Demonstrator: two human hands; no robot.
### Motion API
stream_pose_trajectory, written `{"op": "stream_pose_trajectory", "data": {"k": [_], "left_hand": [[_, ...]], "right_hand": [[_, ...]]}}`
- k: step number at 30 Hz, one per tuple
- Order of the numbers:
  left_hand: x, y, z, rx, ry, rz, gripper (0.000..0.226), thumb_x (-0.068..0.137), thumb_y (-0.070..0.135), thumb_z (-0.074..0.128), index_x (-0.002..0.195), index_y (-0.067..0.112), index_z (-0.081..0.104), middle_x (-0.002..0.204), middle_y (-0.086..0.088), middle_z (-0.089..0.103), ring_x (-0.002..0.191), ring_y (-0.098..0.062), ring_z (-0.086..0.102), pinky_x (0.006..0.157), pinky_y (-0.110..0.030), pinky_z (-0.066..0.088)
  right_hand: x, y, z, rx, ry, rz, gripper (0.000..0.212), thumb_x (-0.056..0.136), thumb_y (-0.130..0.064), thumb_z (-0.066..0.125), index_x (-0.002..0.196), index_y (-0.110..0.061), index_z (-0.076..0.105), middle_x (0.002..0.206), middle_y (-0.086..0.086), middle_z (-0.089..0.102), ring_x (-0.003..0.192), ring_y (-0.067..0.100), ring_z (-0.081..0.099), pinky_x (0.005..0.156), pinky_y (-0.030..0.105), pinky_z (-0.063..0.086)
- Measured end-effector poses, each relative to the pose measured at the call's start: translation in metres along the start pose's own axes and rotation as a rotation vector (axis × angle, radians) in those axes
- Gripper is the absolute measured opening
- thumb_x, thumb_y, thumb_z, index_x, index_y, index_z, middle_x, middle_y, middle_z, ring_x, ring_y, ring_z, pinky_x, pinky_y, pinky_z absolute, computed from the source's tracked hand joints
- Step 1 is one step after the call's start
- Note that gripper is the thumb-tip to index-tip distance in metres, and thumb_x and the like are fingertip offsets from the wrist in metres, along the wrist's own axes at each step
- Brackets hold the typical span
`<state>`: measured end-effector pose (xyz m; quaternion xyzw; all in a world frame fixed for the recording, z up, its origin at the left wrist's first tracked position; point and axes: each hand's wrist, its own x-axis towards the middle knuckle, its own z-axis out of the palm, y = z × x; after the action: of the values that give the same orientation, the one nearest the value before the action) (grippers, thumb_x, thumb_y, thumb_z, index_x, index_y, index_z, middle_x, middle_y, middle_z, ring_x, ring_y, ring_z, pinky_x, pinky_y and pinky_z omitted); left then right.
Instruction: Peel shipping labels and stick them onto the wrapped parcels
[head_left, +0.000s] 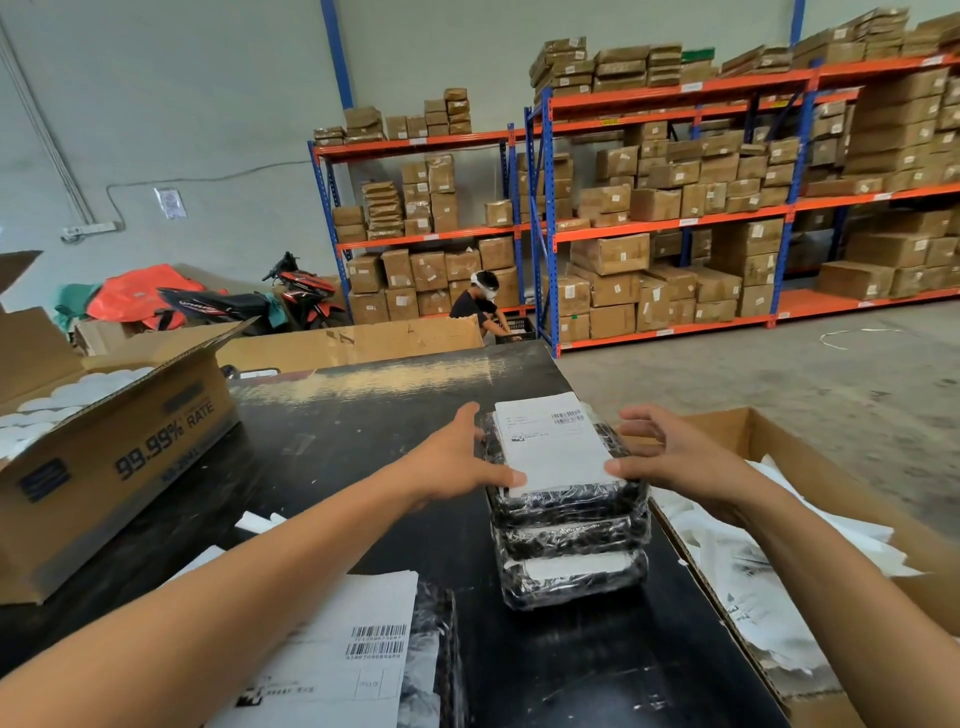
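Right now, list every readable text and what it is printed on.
"99.99% RATE": side of the open cardboard box at left.
Label on top parcel: barcodes, print too small.
Near label: barcodes, digits blurred.
Shelf tags, wall notice: unreadable.

Your stack of parcels (569, 519) sits on the table (363, 415), between a box (104, 457) on your left and another box (779, 467) on your right.

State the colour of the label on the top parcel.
White with black barcode print; the label shows best in the head view.
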<state>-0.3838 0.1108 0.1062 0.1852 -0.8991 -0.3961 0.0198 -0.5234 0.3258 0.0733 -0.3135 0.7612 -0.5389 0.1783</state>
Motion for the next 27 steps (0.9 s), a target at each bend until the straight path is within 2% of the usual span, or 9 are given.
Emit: {"op": "stream_pose_trajectory", "data": {"k": [2,7,9,15,17,19,22,24,27], "left_hand": [[0.000,0.000,-0.003,-0.073,-0.013,-0.024,0.109,0.076,0.030,0.079,0.152,0.018,0.001,0.152,-0.007,0.031,0.130,-0.030,0.042,0.102,-0.039,0.041],[0.006,0.014,0.011,-0.047,0.026,-0.016,0.104,0.073,0.038,0.080,0.146,0.012,0.012,0.144,-0.004,0.043,0.114,-0.016,0.048,0.083,-0.029,0.043],[0.009,0.014,0.016,-0.025,0.038,-0.005,0.101,0.072,0.030,0.082,0.144,0.011,0.015,0.143,-0.004,0.045,0.109,-0.012,0.044,0.084,-0.026,0.038],[0.009,0.002,0.009,-0.054,0.012,-0.073,0.118,0.071,0.025,0.083,0.152,0.016,-0.003,0.152,-0.008,0.033,0.131,-0.029,0.041,0.103,-0.038,0.039],[0.014,0.009,0.004,-0.086,0.023,-0.092,0.118,0.073,0.030,0.082,0.151,0.016,-0.005,0.147,-0.009,0.039,0.123,-0.029,0.049,0.086,-0.034,0.047],[0.018,0.018,0.002,-0.086,0.053,-0.132,0.118,0.072,0.041,0.080,0.150,0.013,-0.004,0.142,-0.010,0.044,0.113,-0.027,0.055,0.072,-0.030,0.049],[0.020,0.015,0.008,-0.083,0.060,-0.167,0.113,0.072,0.042,0.080,0.149,0.010,0.003,0.126,-0.004,0.052,0.085,-0.017,0.060,0.057,-0.024,0.051],[0.021,0.008,0.008,-0.156,0.048,-0.184,0.110,0.073,0.034,0.081,0.149,0.014,0.004,0.101,0.000,0.054,0.066,-0.017,0.057,0.056,-0.029,0.054],[0.022,0.002,0.000,-0.199,0.032,-0.210,0.115,0.074,0.027,0.081,0.151,0.015,-0.003,0.095,-0.010,0.064,0.061,-0.016,0.060,0.063,-0.034,0.058]], "right_hand": [[-0.003,0.002,-0.003,0.053,-0.014,0.030,0.074,0.074,-0.015,0.078,0.135,-0.018,0.038,0.137,0.005,0.046,0.112,0.018,0.053,0.090,0.031,0.045],[0.001,-0.013,0.011,-0.146,-0.012,-0.003,0.081,0.069,-0.036,0.081,0.134,-0.024,0.035,0.121,-0.006,0.045,0.105,0.013,0.054,0.082,0.029,0.046],[0.003,-0.012,0.015,-0.164,0.012,-0.030,0.075,0.068,-0.028,0.083,0.128,-0.023,0.038,0.119,-0.006,0.047,0.106,0.016,0.054,0.086,0.032,0.047],[0.001,0.000,0.000,0.023,-0.069,0.058,0.081,0.072,-0.010,0.079,0.136,-0.022,0.033,0.137,0.006,0.045,0.116,0.023,0.053,0.097,0.043,0.047],[0.007,-0.012,-0.002,0.003,-0.068,0.073,0.080,0.073,-0.021,0.080,0.137,-0.023,0.032,0.125,-0.001,0.051,0.101,0.013,0.058,0.079,0.032,0.052],[0.016,-0.023,0.003,-0.065,-0.023,0.084,0.084,0.072,-0.036,0.079,0.139,-0.022,0.031,0.117,-0.007,0.052,0.092,0.005,0.056,0.069,0.023,0.047],[0.028,-0.022,0.019,-0.235,0.042,0.073,0.088,0.072,-0.040,0.078,0.142,-0.017,0.028,0.136,0.005,0.045,0.109,0.018,0.052,0.084,0.029,0.043],[0.029,-0.011,0.023,-0.170,0.071,0.087,0.078,0.078,-0.031,0.075,0.140,-0.015,0.031,0.132,0.007,0.048,0.107,0.020,0.052,0.085,0.031,0.045],[0.028,-0.001,0.012,-0.044,0.122,0.131,0.071,0.081,-0.019,0.072,0.140,-0.013,0.033,0.112,0.003,0.053,0.096,0.019,0.056,0.080,0.032,0.046]]}}
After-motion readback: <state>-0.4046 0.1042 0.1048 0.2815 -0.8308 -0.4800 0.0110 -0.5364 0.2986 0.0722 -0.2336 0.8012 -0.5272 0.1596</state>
